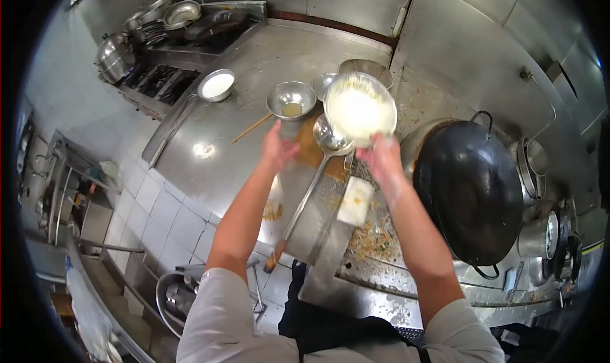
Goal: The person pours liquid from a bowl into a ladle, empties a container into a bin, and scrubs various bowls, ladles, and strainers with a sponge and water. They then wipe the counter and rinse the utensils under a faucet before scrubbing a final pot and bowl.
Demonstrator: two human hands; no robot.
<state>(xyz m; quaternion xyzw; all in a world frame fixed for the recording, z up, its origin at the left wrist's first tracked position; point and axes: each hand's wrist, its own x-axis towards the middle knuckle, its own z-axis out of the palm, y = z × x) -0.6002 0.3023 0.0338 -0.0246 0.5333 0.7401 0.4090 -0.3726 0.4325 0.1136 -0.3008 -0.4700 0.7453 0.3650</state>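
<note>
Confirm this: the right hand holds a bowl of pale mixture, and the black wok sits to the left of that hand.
Wrong on one point. The head view shows the black wok sitting to the right of the right hand, not to its left. That hand does hold the bowl of pale mixture.

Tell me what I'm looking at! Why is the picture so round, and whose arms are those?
There is no machine here. A person wears a camera on the head, so you look down along that person's own two arms. The lens bends the picture round. It is a kitchen with a steel counter. The right hand holds up a tilted bowl with something white inside. The left hand reaches toward a small metal bowl of yellowish liquid; I cannot tell if it grips anything. A long ladle lies between the hands, and a big black wok sits on the right.
</note>
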